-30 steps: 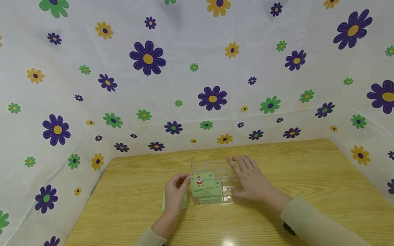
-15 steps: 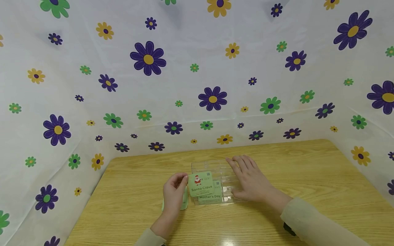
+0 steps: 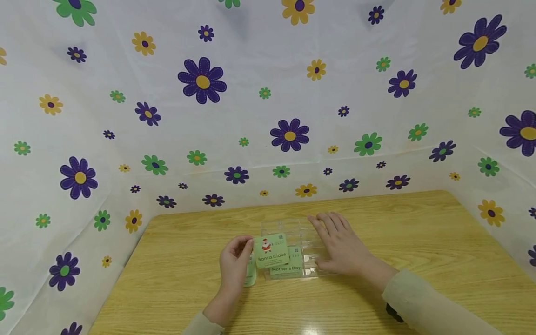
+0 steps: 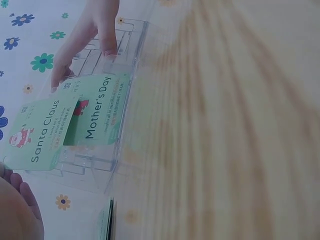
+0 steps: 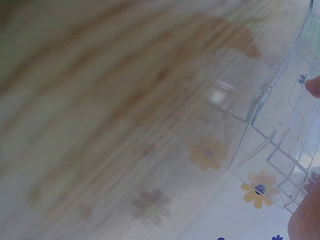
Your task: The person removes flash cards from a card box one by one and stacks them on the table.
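My left hand [image 3: 234, 261] pinches a pale green card printed "Santa Claus" [image 3: 271, 251] at its left edge, thumb on top. This card is tilted and overlaps a second green card, "Mother's Day" [image 3: 286, 269], at the left part of a clear plastic compartment box [image 3: 279, 226]. In the left wrist view, a bit of red print [image 4: 81, 107] shows between the two cards. My right hand [image 3: 341, 244] spans the right part of the box and holds it, fingers at the far edge and thumb toward the front. More green cards [image 3: 250, 272] lie partly hidden behind the left hand.
The box stands on a wood-grain table [image 3: 184, 260]. A white cloth with printed flowers [image 3: 289, 135] hangs behind the table and along both sides. Low dividers [image 3: 310, 258] form small compartments in the right part of the box.
My left hand has drawn the Santa Claus card a little to the left, uncovering more of the Mother's Day card. The right hand and the box have stayed in place.
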`<state>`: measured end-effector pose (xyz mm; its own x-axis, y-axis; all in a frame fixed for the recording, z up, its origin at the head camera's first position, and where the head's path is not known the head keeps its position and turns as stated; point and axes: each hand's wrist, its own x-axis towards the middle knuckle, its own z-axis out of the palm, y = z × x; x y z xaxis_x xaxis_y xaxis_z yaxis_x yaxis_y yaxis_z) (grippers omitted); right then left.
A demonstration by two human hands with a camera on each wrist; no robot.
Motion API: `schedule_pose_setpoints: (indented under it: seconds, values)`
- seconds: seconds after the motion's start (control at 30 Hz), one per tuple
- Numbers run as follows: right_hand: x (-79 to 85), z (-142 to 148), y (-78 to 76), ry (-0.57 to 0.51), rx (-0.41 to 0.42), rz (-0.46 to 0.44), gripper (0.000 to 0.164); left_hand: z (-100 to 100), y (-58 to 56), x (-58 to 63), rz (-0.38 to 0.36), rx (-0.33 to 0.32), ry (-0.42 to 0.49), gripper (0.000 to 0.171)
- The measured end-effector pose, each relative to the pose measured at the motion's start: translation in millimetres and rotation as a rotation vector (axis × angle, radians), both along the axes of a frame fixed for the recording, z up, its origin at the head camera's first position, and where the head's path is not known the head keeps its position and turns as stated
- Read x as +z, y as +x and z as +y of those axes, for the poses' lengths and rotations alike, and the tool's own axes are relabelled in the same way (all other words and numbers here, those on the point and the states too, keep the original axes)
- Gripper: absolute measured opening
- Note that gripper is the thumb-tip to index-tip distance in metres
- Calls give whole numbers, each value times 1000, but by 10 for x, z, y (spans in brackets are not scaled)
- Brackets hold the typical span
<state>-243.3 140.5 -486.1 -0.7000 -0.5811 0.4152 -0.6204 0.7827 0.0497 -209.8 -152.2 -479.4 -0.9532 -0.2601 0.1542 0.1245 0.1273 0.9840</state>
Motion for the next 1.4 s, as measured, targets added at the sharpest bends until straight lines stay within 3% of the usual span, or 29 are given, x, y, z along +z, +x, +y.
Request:
schedule_pose_setpoints:
  seconds: [0.4,0.8,1.4]
  values:
    - [16,10,15,22,-16,-45,111,-41,26,-3,-11,31,-10,16]
    - [8,15,8,11,-8,-32,112,-84,35,6,-7,67,-3,16]
    - [6,7,5,-6,0,-41,113,-169,57,-13,8,74,14,16]
